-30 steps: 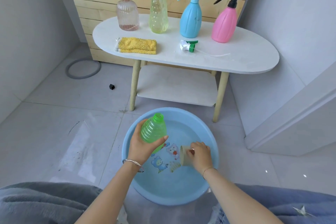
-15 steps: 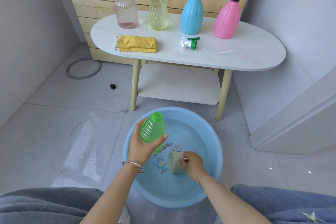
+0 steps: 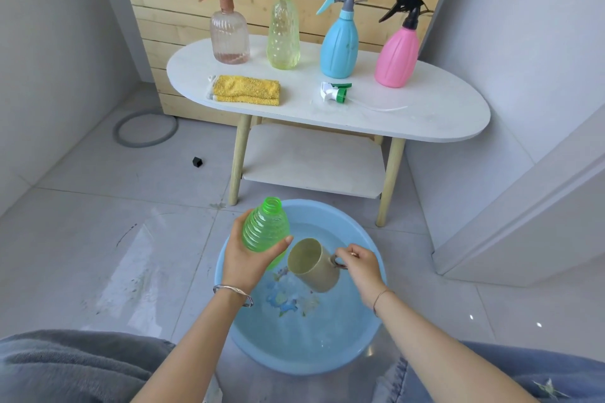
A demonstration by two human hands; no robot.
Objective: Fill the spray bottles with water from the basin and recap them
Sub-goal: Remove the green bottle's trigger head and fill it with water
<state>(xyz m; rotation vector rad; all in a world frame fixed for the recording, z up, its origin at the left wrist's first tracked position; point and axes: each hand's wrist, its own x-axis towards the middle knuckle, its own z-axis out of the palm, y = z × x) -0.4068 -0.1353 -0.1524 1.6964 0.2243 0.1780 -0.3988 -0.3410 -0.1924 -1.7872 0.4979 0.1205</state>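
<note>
Left hand (image 3: 244,263) clamps the green bottle (image 3: 265,226), right hand (image 3: 358,263) pinches the cup (image 3: 314,267) handle at three o'clock; narrow neck, so a hasty pour could spill.

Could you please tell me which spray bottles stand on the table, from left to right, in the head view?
Clear bottle → yellow bottle → blue bottle → pink bottle.
</note>
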